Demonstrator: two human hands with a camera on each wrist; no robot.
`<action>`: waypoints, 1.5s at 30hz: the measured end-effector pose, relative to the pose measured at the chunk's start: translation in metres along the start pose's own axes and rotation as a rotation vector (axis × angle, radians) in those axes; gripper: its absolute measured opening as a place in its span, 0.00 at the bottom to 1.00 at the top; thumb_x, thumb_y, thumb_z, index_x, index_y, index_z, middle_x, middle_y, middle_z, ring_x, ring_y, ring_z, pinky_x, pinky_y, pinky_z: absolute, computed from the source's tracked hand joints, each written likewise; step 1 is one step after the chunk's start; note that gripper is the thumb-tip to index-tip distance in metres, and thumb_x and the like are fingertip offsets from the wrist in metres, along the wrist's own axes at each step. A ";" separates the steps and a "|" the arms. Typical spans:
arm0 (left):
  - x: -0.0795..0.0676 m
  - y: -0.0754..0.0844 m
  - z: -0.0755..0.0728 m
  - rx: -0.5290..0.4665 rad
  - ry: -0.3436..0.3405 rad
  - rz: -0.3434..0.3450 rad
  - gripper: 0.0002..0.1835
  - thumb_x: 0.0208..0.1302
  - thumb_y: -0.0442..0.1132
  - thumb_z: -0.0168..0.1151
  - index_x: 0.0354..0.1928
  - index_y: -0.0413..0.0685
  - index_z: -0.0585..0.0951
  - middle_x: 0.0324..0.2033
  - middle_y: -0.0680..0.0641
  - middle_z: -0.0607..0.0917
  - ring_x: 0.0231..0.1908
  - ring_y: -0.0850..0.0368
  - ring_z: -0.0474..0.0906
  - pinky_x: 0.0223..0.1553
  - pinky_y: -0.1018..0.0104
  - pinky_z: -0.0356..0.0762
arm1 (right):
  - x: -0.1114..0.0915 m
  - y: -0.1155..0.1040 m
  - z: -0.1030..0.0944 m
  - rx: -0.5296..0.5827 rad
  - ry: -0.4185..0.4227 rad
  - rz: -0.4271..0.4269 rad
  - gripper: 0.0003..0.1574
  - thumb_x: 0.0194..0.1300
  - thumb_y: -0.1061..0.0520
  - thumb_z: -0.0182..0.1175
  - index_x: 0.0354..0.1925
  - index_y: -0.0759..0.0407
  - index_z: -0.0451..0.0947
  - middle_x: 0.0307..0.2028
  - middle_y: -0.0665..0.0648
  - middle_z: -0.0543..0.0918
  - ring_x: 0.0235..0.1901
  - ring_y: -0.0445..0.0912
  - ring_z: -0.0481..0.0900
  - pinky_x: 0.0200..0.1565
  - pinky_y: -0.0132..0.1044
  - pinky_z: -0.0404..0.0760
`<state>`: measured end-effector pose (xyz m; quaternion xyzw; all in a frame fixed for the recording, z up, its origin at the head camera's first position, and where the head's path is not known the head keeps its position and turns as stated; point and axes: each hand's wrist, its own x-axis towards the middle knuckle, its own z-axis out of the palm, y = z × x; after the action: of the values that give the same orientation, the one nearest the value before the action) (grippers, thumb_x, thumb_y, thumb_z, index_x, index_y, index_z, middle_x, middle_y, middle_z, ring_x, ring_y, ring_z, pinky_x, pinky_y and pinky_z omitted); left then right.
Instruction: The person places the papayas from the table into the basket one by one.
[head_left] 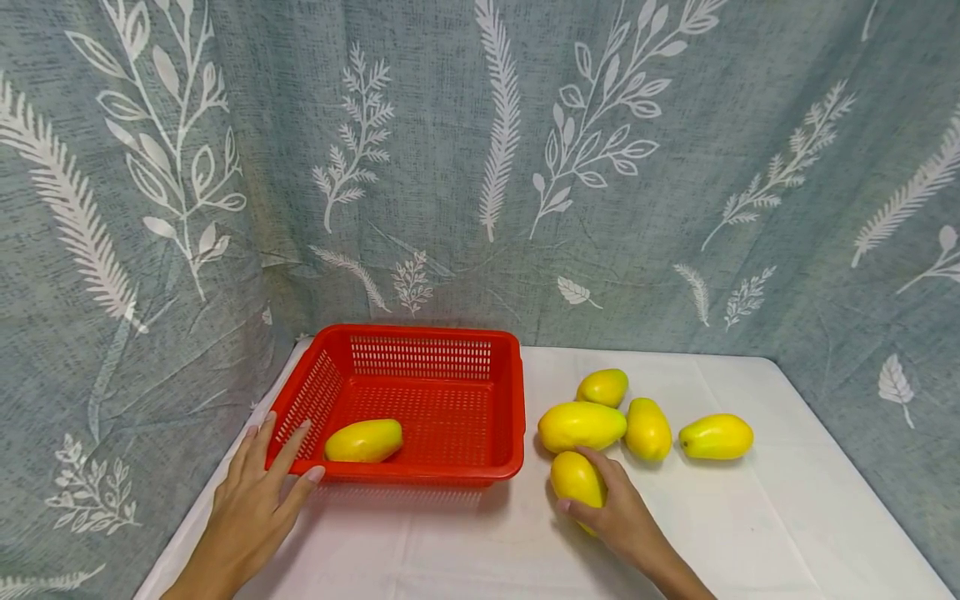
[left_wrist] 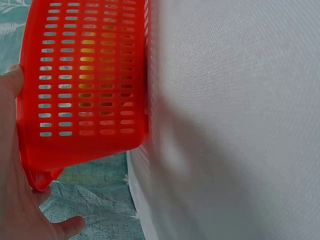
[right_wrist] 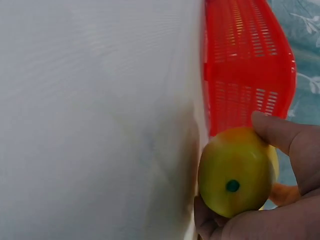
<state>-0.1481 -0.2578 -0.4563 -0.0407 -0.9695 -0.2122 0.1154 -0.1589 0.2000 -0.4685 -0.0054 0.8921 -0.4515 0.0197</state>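
Observation:
My right hand (head_left: 626,517) holds a yellow mango (head_left: 576,483) on the white table, thumb on one side and fingers on the other. Up close in the right wrist view, that mango (right_wrist: 235,175) has a dark green stem spot and an orange blush. My left hand (head_left: 251,496) rests at the near left corner of a red plastic basket (head_left: 412,472), its fingers spread and fairly straight. The left thumb (left_wrist: 14,80) touches the basket's rim in the left wrist view. One mango (head_left: 363,440) lies inside the basket, near its front left.
Several more mangoes lie right of the basket: one large mango (head_left: 581,427) just behind my right hand, others close to it, and a separate mango (head_left: 716,437) farther right. A leaf-patterned grey-green curtain (head_left: 450,192) stands behind and beside the white-covered table (head_left: 772,517).

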 end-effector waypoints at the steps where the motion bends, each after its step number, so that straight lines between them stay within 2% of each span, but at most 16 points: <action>1: 0.000 0.000 0.000 0.000 0.000 0.001 0.40 0.78 0.60 0.56 0.83 0.49 0.61 0.84 0.32 0.44 0.79 0.24 0.42 0.56 0.13 0.57 | -0.001 -0.001 -0.001 -0.002 0.001 0.002 0.49 0.58 0.52 0.80 0.74 0.52 0.71 0.63 0.62 0.76 0.56 0.54 0.77 0.63 0.57 0.75; 5: 0.000 0.000 0.001 0.001 0.003 0.005 0.40 0.78 0.60 0.56 0.83 0.49 0.61 0.84 0.32 0.44 0.79 0.24 0.44 0.56 0.13 0.57 | -0.002 -0.007 -0.008 -0.003 0.000 0.008 0.51 0.59 0.50 0.79 0.76 0.53 0.69 0.68 0.65 0.74 0.61 0.57 0.76 0.67 0.63 0.72; 9: 0.000 0.000 0.000 -0.002 0.006 0.009 0.39 0.78 0.59 0.56 0.83 0.51 0.61 0.84 0.32 0.45 0.79 0.24 0.43 0.55 0.13 0.58 | -0.004 -0.013 -0.016 0.013 -0.018 0.020 0.52 0.62 0.47 0.78 0.78 0.52 0.66 0.77 0.68 0.66 0.71 0.63 0.69 0.72 0.70 0.64; 13: 0.000 0.000 -0.001 0.002 -0.002 0.005 0.39 0.79 0.60 0.55 0.83 0.51 0.60 0.84 0.32 0.45 0.80 0.24 0.42 0.56 0.13 0.58 | -0.007 -0.020 -0.023 0.044 -0.024 0.026 0.53 0.63 0.44 0.77 0.79 0.50 0.64 0.81 0.65 0.61 0.75 0.63 0.65 0.74 0.69 0.62; 21: 0.000 -0.002 0.000 0.019 -0.015 -0.010 0.40 0.79 0.60 0.54 0.83 0.50 0.60 0.83 0.31 0.44 0.80 0.24 0.40 0.56 0.11 0.57 | -0.010 -0.029 -0.029 0.074 -0.018 0.026 0.54 0.63 0.39 0.76 0.79 0.44 0.63 0.80 0.62 0.63 0.74 0.60 0.67 0.74 0.68 0.63; 30: 0.001 -0.002 0.003 0.020 0.015 0.015 0.40 0.78 0.59 0.56 0.83 0.49 0.60 0.83 0.31 0.45 0.79 0.24 0.43 0.55 0.11 0.58 | -0.010 -0.036 -0.031 0.107 0.011 -0.001 0.52 0.64 0.40 0.75 0.79 0.42 0.63 0.78 0.61 0.66 0.71 0.57 0.71 0.72 0.62 0.70; 40: 0.000 -0.002 0.003 0.013 0.020 0.015 0.39 0.78 0.59 0.56 0.83 0.50 0.61 0.84 0.32 0.45 0.79 0.24 0.43 0.54 0.12 0.58 | -0.003 -0.057 -0.018 0.199 -0.003 -0.044 0.51 0.62 0.43 0.77 0.78 0.42 0.66 0.77 0.55 0.68 0.65 0.55 0.74 0.66 0.52 0.77; 45: 0.000 -0.002 0.003 0.013 0.017 0.010 0.39 0.78 0.59 0.56 0.83 0.51 0.61 0.84 0.32 0.45 0.79 0.24 0.43 0.55 0.11 0.58 | -0.001 -0.069 -0.011 0.228 -0.023 -0.061 0.50 0.62 0.43 0.77 0.77 0.39 0.66 0.75 0.52 0.70 0.62 0.53 0.76 0.61 0.45 0.80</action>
<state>-0.1490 -0.2583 -0.4594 -0.0428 -0.9697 -0.2058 0.1247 -0.1587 0.1681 -0.4059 -0.0354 0.8340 -0.5504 0.0165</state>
